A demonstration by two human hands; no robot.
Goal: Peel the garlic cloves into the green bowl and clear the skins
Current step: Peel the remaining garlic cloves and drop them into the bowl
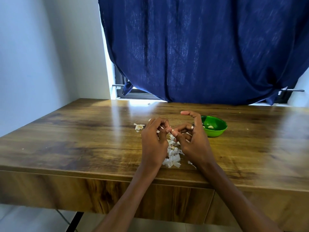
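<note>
Green bowl [214, 131] sits on the wooden counter [83, 141], just beyond and to the right of our right hand [192, 139]. At least one pale peeled clove [210, 126] lies inside it; more we cannot make out.

Between the hands we hold a small garlic clove [172, 130] above the counter. Left hand [154, 139]: fingers curled in, tips pinching the clove's left end. Right hand: thumb and a bent finger pinch the other end, index lifted and arched free above, a ring on one finger. The clove's long axis seems to run left to right between the two pinches, though it is mostly covered.

Papery white skins [173, 156] lie heaped on the counter below and between the wrists, with a smaller scrap pile [138, 127] just left of the left hand.

Our judgement: peeling is under way. The bowl lies on the right hand's side, so that hand is the nearer one for dropping the clove. The skins remain to be cleared.
</note>
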